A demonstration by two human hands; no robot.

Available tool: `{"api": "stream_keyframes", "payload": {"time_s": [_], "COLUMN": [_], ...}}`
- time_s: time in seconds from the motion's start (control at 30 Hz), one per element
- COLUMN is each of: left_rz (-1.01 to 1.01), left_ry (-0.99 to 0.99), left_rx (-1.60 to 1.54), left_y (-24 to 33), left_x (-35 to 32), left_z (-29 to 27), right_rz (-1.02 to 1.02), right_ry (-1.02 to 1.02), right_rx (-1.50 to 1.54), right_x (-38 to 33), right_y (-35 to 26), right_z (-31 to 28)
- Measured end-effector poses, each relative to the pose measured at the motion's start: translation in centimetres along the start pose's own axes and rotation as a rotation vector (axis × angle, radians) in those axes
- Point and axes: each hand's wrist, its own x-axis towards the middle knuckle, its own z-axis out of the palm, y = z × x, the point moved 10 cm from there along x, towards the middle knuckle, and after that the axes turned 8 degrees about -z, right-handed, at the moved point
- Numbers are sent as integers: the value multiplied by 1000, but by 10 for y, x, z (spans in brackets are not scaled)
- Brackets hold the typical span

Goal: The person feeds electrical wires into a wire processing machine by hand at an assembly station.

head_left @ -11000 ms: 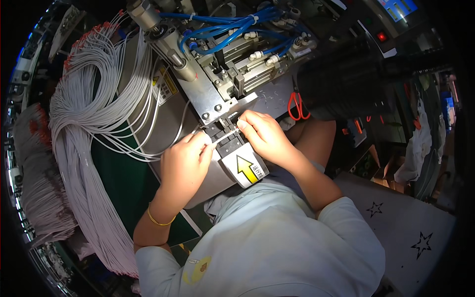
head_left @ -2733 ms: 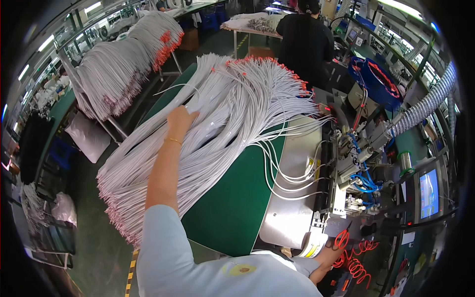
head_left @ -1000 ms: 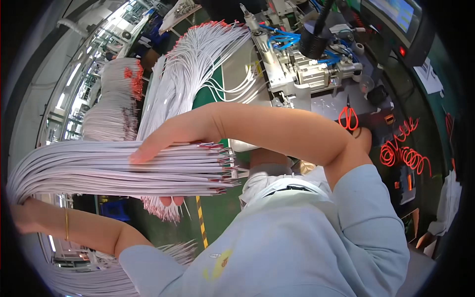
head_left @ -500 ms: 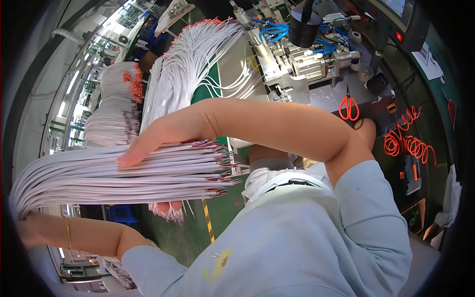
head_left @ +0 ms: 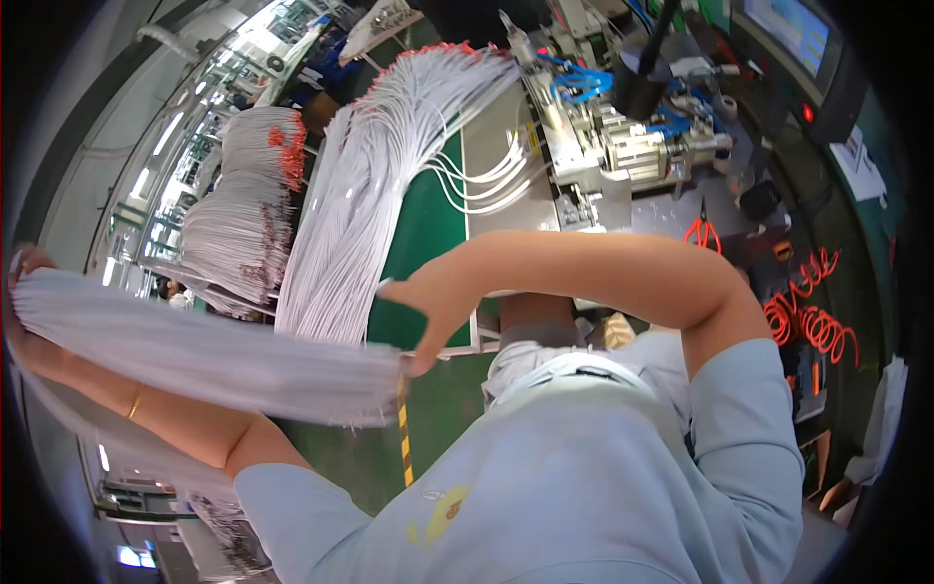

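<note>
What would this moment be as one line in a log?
left hand: holding white cable bundle; right hand: open, beside bundle's end; right-hand contact: unclear; green table: more white cables

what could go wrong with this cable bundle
The white cable bundle might sag or fan out: the left hand grips it near the picture's left edge; the right hand is open by its right end. It could also snag the cables on the green tabletop, since they overlap in view.

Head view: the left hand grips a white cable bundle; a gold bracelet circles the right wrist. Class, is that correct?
No: the gold bracelet circles the left wrist, as the head view shows. The left hand does grip a white cable bundle.
</note>
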Motion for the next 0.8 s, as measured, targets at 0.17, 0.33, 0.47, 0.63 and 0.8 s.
{"api": "stream_keyframes", "payload": {"time_s": [0.17, 0.33, 0.47, 0.63, 0.8], "left_rz": [-537, -602, -745, -749, -231], "left_ry": [-229, -344, -560, -764, -944], "left_rx": [-195, -189, -490, -675, 58], "left_y": [-25, 23, 20, -40, -99], "left_x": [-50, -115, -169, -167, -94], "left_z": [31, 15, 38, 56, -5], "right_rz": [-211, -646, -696, -696, -655], "right_ry": [940, 1307, 865, 50, 791], "right_rx": [-379, -832, -576, 342, 750], "right_x": [-44, -67, -21, 14, -50], "right_y": [-8, -170, -230, -214, -185], "right_z": [-142, -193, -193, -150, -173]}}
